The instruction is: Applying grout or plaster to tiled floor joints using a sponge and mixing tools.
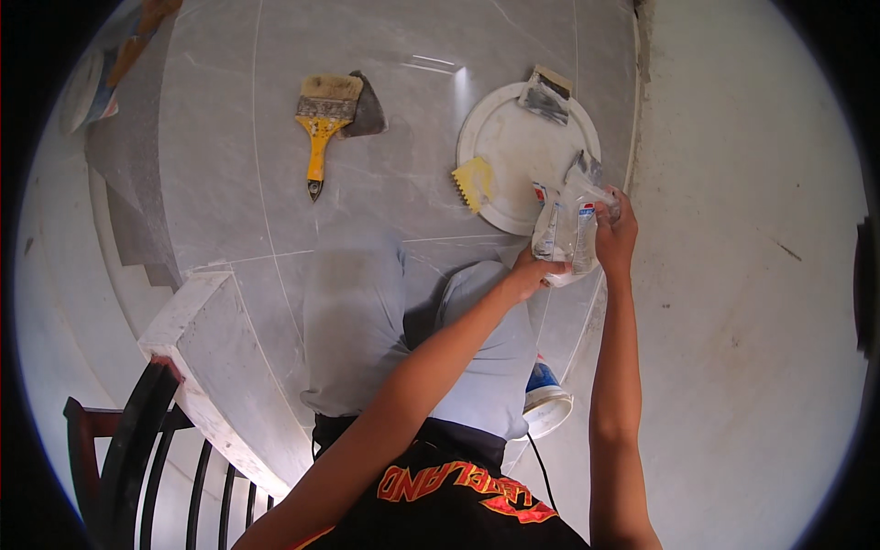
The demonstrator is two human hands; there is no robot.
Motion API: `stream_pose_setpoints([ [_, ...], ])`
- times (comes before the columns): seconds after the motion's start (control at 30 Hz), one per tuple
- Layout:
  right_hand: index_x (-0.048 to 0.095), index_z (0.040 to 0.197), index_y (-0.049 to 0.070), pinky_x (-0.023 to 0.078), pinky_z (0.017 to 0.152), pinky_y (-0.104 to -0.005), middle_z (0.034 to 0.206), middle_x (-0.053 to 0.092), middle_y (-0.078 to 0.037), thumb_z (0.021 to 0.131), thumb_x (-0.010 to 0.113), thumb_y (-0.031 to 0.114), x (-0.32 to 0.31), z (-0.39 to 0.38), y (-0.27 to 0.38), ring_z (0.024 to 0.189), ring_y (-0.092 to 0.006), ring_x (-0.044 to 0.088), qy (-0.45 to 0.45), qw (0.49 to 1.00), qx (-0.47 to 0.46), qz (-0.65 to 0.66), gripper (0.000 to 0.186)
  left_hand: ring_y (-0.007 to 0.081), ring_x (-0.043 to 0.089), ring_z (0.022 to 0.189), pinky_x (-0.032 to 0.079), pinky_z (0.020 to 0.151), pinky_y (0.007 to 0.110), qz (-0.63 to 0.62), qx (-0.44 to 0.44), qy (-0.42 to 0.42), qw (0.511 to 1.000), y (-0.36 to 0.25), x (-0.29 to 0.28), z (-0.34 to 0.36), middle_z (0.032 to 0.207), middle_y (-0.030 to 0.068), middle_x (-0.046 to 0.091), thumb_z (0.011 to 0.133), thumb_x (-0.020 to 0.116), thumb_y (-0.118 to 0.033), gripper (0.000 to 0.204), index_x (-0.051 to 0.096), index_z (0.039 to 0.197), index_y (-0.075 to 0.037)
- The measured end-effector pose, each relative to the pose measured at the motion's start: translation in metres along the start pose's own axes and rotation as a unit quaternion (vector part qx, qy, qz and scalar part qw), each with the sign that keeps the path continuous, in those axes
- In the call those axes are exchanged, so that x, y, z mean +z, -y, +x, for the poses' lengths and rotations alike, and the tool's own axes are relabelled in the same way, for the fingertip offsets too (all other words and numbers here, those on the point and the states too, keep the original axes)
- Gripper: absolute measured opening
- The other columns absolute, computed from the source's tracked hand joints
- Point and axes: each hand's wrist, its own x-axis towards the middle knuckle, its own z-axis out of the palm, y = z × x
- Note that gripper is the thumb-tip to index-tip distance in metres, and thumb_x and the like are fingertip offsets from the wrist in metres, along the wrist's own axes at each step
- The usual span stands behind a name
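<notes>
Head view, only 1 here. Landmark: round white lid (518, 156) on the tiled floor.

Printed plastic bag (566, 246) is at the lid's near right edge, held up by 2 hands. Left hand (532, 273): fingers grasping the bag's lower left side. Right hand (618, 229): fingers closed on the bag's upper right, by the bunched clear plastic. Can't tell if the mouth is open.

On the lid: yellow notched spreader (474, 183) at its left edge, dark flat blade (547, 96) at its far right edge. Left of the lid: yellow-handled brush (318, 124), overlapping a 2nd dark blade (370, 110). Nearer the person than the lid: small white bucket (548, 408).

Progress, my read: bag in hand = done. Emptying it looks undone: no heap visible on the lid, bag seems part full. Spreader, blades, brush: unheld.
</notes>
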Motion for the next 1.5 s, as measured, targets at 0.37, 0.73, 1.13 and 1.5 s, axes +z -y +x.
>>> stream_pose_setpoints([
  [0.37, 0.056, 0.110, -0.001, 0.047, 0.076, -0.0316, 0.095, 0.063, -0.019, 0.085, 0.056, 0.003, -0.001, -0.002, -0.003, 0.085, -0.0243, 0.063, 0.019, 0.999, 0.028, 0.009, 0.025, 0.0238, 0.058, 0.103, 0.050, 0.082, 0.039, 0.024, -0.055, 0.025, 0.998, -0.006, 0.000, -0.007, 0.114, 0.0086, 0.059, 0.070, 0.073, -0.001, 0.057, 0.049, 0.122, -0.006],
  [0.73, 0.055, 0.109, -0.001, 0.047, 0.069, -0.0289, 0.089, 0.064, -0.019, 0.086, 0.053, 0.000, -0.005, -0.008, 0.003, 0.077, -0.0185, 0.063, 0.010, 1.000, -0.003, 0.011, 0.024, 0.0222, 0.059, 0.101, 0.051, 0.078, 0.038, 0.048, -0.072, 0.045, 0.995, -0.006, 0.001, -0.011, 0.112, 0.0067, 0.060, 0.071, 0.073, -0.004, 0.056, 0.050, 0.121, -0.007],
  [1.13, 0.057, 0.105, 0.001, 0.046, 0.064, -0.0293, 0.078, 0.063, -0.018, 0.083, 0.052, -0.001, -0.004, -0.006, -0.003, 0.065, -0.0195, 0.057, 0.015, 1.000, -0.015, -0.020, 0.023, 0.0208, 0.059, 0.102, 0.051, 0.080, 0.038, 0.061, -0.078, 0.057, 0.993, -0.006, 0.001, -0.013, 0.111, 0.0052, 0.060, 0.070, 0.074, -0.004, 0.055, 0.051, 0.120, -0.009],
  [1.5, 0.056, 0.107, -0.001, 0.048, 0.070, -0.0341, 0.085, 0.065, -0.021, 0.080, 0.048, -0.007, -0.007, -0.008, 0.002, 0.080, -0.0309, 0.065, 0.046, 0.994, -0.036, -0.089, 0.029, 0.0208, 0.058, 0.103, 0.050, 0.083, 0.040, 0.065, -0.079, 0.068, 0.992, -0.008, 0.001, -0.015, 0.112, 0.0046, 0.060, 0.071, 0.074, -0.005, 0.055, 0.051, 0.120, -0.010],
])
